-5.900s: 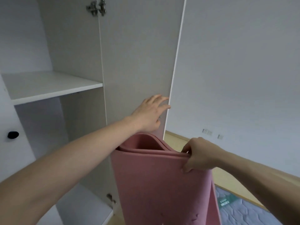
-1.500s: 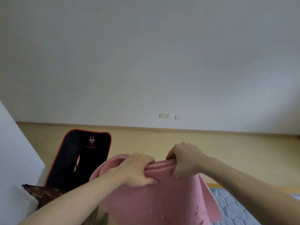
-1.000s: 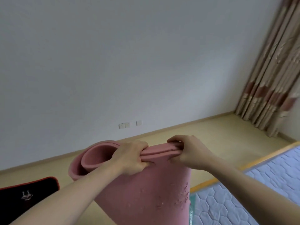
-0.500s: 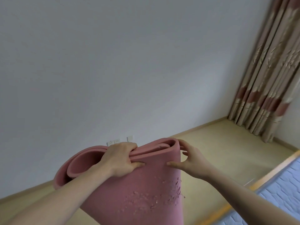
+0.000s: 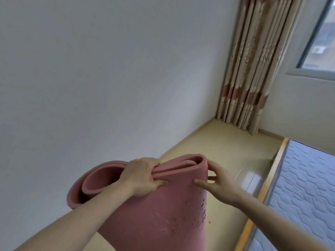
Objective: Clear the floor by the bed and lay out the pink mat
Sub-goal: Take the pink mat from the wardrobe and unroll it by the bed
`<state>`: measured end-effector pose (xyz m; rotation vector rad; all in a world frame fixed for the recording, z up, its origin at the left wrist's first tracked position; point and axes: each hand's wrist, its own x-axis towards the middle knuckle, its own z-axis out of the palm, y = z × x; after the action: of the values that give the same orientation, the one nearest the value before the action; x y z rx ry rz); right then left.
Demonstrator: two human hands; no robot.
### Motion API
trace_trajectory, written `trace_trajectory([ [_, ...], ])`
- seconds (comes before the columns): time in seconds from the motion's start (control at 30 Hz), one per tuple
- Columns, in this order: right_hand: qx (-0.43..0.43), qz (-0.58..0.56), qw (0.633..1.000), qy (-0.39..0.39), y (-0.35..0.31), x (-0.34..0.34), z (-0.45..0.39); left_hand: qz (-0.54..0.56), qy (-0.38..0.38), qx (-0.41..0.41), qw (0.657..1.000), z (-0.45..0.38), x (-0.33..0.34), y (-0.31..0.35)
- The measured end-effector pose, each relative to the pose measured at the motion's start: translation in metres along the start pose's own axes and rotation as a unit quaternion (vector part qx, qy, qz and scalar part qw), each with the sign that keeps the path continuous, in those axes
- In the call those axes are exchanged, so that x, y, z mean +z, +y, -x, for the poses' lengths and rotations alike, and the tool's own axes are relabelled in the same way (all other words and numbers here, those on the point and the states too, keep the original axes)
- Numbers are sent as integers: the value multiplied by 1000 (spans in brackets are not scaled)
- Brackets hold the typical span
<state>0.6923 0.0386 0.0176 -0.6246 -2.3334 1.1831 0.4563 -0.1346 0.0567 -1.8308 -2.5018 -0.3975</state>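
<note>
At lower centre the thick, loosely rolled pink foam mat (image 5: 155, 211), its face pitted, stands upright, the left hand (image 5: 143, 176) pinching its top edge, the right hand (image 5: 220, 183) spread against its side, quilted mattress (image 5: 306, 187) lower right.

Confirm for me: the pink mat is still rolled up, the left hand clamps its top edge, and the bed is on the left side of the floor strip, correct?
Not quite. The head view shows the bed on the right of the floor strip, not the left. The rest holds: the pink mat is rolled, and the left hand has its grip on the top edge.
</note>
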Motion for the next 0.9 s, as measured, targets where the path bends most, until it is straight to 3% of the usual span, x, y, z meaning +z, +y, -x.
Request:
trace_trajectory([
  [0.37, 107, -13, 991, 78, 88, -40, -87, 14, -33, 101, 994, -187, 44, -16],
  [0.9, 129, -7, 969, 212, 208, -157, -291, 73, -23, 157, 985, -493, 96, -13],
])
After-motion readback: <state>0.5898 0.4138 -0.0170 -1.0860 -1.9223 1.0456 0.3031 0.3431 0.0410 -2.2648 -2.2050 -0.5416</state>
